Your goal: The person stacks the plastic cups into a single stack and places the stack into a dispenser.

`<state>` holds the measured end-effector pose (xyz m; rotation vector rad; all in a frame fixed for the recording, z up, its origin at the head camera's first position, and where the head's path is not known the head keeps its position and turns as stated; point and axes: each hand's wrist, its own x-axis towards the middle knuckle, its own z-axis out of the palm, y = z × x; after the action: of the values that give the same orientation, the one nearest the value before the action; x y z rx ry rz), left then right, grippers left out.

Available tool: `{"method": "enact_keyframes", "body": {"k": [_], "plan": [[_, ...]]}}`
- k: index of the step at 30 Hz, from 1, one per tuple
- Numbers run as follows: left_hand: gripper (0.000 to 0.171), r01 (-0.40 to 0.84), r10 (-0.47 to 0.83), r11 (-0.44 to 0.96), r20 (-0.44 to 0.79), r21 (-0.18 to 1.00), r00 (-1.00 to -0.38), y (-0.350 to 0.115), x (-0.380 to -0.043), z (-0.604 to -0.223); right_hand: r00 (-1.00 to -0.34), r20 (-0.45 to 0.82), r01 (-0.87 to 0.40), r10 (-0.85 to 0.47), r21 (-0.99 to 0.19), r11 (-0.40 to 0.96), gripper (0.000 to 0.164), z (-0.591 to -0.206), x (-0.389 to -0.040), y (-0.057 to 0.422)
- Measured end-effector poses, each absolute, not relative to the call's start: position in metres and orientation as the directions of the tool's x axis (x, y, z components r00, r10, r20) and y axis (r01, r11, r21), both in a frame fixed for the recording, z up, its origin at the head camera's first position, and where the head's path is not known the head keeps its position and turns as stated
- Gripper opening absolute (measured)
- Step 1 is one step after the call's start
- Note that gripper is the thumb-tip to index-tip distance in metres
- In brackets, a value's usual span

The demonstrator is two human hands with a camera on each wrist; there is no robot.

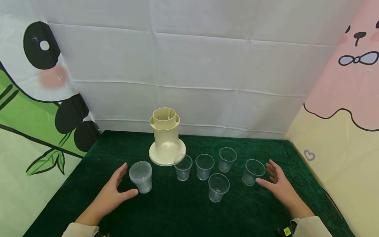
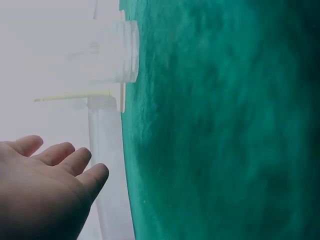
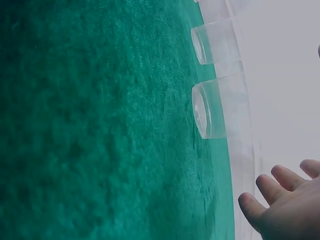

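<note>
My left hand (image 1: 111,191) is held with its fingers spread just left of a short stack of clear plastic cups (image 1: 141,179). In the left wrist view a gap separates the left hand (image 2: 50,182) from the pale, washed-out stack (image 2: 112,52). Beside the rightmost clear cup (image 1: 251,174) is my right hand (image 1: 278,186), its thumb overlapping the cup's edge in the head view. The right wrist view shows the right hand (image 3: 295,205) apart from the nearest cup (image 3: 212,110). Both hands hold nothing.
Several single clear cups stand upright between the hands, including a front one (image 1: 218,189) and a back one (image 1: 227,160). Behind them rises a cream cylindrical holder (image 1: 165,138) on a round base. A dark green cloth (image 1: 177,217) covers the table, with a white curtain (image 1: 201,65) behind.
</note>
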<state>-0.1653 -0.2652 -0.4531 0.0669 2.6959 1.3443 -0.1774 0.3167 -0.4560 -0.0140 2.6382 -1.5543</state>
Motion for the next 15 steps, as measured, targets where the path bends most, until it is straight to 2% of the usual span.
{"method": "enact_keyframes", "body": {"k": [15], "plan": [[0.116,-0.073,0.072,0.491,-0.123,0.868,-0.990,-0.251,-0.172,-0.460,-0.995,-0.082,0.054,-0.060,-0.925,0.376,0.099,-0.464,-0.184,0.315]]}}
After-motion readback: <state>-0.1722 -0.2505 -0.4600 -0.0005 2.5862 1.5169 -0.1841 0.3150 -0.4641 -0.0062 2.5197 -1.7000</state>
